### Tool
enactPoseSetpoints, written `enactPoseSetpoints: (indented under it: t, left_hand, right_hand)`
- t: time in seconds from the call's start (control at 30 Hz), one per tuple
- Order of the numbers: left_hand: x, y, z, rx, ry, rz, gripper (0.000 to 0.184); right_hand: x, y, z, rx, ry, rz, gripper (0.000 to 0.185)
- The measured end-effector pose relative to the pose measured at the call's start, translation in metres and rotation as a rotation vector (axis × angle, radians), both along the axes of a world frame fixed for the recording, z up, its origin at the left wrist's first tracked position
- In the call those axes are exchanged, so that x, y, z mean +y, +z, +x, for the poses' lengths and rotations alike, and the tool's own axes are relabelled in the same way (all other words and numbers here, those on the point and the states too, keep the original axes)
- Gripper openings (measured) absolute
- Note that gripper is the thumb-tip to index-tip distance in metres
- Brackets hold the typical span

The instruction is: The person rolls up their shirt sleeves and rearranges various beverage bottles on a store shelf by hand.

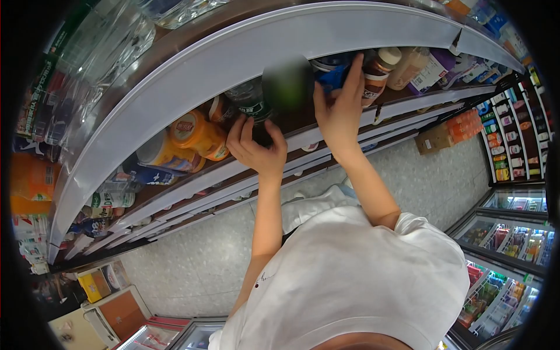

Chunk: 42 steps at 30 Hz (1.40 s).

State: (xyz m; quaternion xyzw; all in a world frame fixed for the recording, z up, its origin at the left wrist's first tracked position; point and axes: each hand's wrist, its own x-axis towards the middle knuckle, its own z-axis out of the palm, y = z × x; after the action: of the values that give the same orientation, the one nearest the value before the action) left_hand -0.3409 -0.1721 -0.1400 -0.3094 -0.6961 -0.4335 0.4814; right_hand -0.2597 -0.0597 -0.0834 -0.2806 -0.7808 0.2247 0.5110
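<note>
My left hand (pixel 256 146) reaches up to the front of a shelf, thumb and curved fingers apart. Its fingertips are at the lower end of a clear bottle with a dark green label (pixel 248 99); whether they press on it I cannot tell. To the right, my right hand (pixel 341 114) is raised with thumb and fingers spread. A blue package (pixel 330 76) lies behind it, between thumb and forefinger. Close to its fingers stands a bottle with a white cap and brown label (pixel 376 76). A blurred dark green patch covers what is between the hands.
Orange-capped containers (pixel 192 131) stand left of my left hand. A pale shelf edge (pixel 233 49) curves above both hands, and lower shelf rails (pixel 198 175) run beneath. Cartons (pixel 434 140) sit on the floor at right. Glass-front coolers (pixel 504 233) line the right side.
</note>
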Motion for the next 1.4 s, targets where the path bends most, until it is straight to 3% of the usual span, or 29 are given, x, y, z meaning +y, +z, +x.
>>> enactPoseSetpoints:
  t: [0.13,0.23,0.27,0.4,0.67,0.97,1.2,1.27,1.4]
  left_hand:
    - [0.000,0.000,0.001,-0.015,0.007,-0.006,0.035]
    - [0.000,0.000,0.002,-0.011,0.011,-0.008,0.035]
    - [0.001,0.000,0.002,-0.018,0.014,-0.004,0.035]
    - [0.001,0.000,0.002,-0.030,0.010,0.012,0.034]
    - [-0.001,-0.001,0.002,-0.049,-0.018,0.026,0.035]
    - [-0.001,0.001,0.001,-0.036,-0.028,0.024,0.034]
    - [0.000,0.000,0.001,-0.027,-0.022,0.022,0.032]
    - [0.000,0.000,0.001,-0.023,-0.019,0.019,0.032]
    - [0.000,0.000,0.001,-0.013,-0.005,0.009,0.032]
  right_hand:
    - [-0.010,-0.001,0.010,0.176,0.151,0.163,0.073]
    - [-0.017,-0.005,0.005,0.077,0.463,0.038,0.026]
    - [-0.021,-0.004,-0.003,0.097,0.463,-0.063,0.017]
    - [-0.016,-0.018,-0.021,0.060,0.534,-0.142,0.022]
    - [-0.023,-0.008,-0.022,-0.086,0.360,-0.141,0.024]
    - [-0.006,-0.017,-0.034,-0.111,0.367,-0.127,0.035]
    - [0.012,-0.019,-0.056,-0.127,0.366,-0.132,0.031]
    - [0.020,-0.023,-0.066,-0.089,0.365,-0.074,0.048]
    - [0.033,-0.028,-0.078,-0.030,0.299,-0.055,0.035]
